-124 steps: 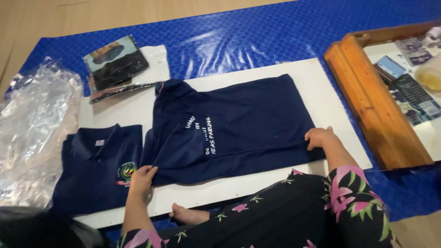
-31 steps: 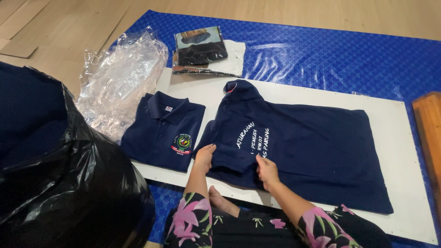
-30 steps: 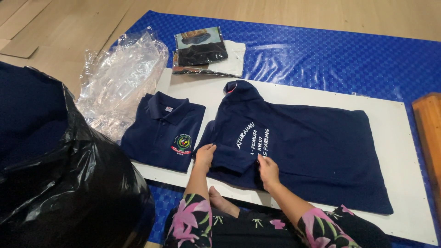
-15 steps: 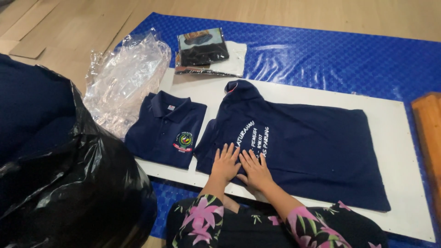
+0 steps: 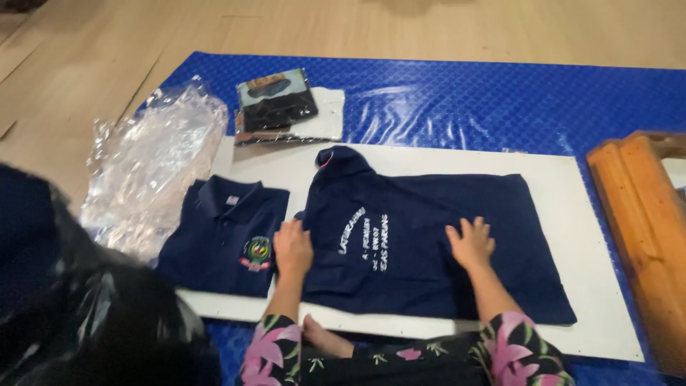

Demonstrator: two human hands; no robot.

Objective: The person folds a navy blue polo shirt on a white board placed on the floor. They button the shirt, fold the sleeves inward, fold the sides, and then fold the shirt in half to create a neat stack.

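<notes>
Both hands lie flat and wide apart on the dark blue shirt point(image 5: 429, 243) in the middle of the frame, the left hand point(image 5: 293, 249) at its left edge, the right hand point(image 5: 471, 243) further right. It looks partly folded, not yet as small as the folded polo shirt point(image 5: 225, 236) just left. Further up lie a clear plastic bag point(image 5: 153, 164) and a packed item point(image 5: 279, 104).
</notes>
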